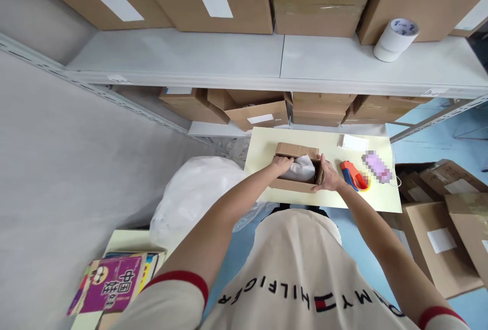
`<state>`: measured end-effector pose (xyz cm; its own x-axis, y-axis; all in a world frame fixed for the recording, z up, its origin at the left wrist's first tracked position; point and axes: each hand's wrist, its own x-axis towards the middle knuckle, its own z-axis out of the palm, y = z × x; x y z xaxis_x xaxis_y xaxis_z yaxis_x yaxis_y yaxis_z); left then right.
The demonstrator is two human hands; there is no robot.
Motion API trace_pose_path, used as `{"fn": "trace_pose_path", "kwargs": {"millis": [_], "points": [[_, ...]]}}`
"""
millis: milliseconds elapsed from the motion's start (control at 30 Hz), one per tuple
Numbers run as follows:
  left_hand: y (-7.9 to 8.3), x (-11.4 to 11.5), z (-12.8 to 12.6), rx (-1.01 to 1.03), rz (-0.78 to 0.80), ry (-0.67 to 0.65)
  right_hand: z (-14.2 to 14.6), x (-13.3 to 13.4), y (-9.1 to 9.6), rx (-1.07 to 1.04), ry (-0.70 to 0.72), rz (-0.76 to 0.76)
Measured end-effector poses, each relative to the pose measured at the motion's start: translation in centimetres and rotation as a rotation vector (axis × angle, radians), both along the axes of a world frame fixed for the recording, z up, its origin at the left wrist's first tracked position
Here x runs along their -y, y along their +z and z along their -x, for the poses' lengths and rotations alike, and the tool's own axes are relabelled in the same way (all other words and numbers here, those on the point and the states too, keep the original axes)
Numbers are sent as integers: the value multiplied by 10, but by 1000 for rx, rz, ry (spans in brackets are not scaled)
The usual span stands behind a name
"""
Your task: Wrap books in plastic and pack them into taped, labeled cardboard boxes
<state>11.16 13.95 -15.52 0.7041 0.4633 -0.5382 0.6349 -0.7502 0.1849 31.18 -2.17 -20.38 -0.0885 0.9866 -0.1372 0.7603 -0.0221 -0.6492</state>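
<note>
Fingers [288, 161] flank the open cardboard box [293, 185].

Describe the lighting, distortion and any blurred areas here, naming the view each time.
Head view: light looks mostly soft, though the open brown cardboard box is dark inside at its right end; head view: the bulging white plastic bag looks bright, its folds faint; head view: wide-angle stretching seems to splay the pale grey metal shelf; head view: mosaic squares blur the purple object.
</note>
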Motion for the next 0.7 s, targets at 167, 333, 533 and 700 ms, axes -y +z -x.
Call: {"fn": "trace_pose_path", "kwargs": {"millis": [167, 333, 533, 700], "points": [[3, 15, 9, 79, -48, -25, 0, -6, 14, 184, 88, 21], [3, 13, 9, 46, 117, -136, 6, -11, 37, 373, 158, 130], [12, 19, 18, 206, 21, -84, 10, -11, 43, 419, 129, 178], [14, 14, 65, 439, -95, 125, 10, -10, 36, 352, 123, 174]]}}
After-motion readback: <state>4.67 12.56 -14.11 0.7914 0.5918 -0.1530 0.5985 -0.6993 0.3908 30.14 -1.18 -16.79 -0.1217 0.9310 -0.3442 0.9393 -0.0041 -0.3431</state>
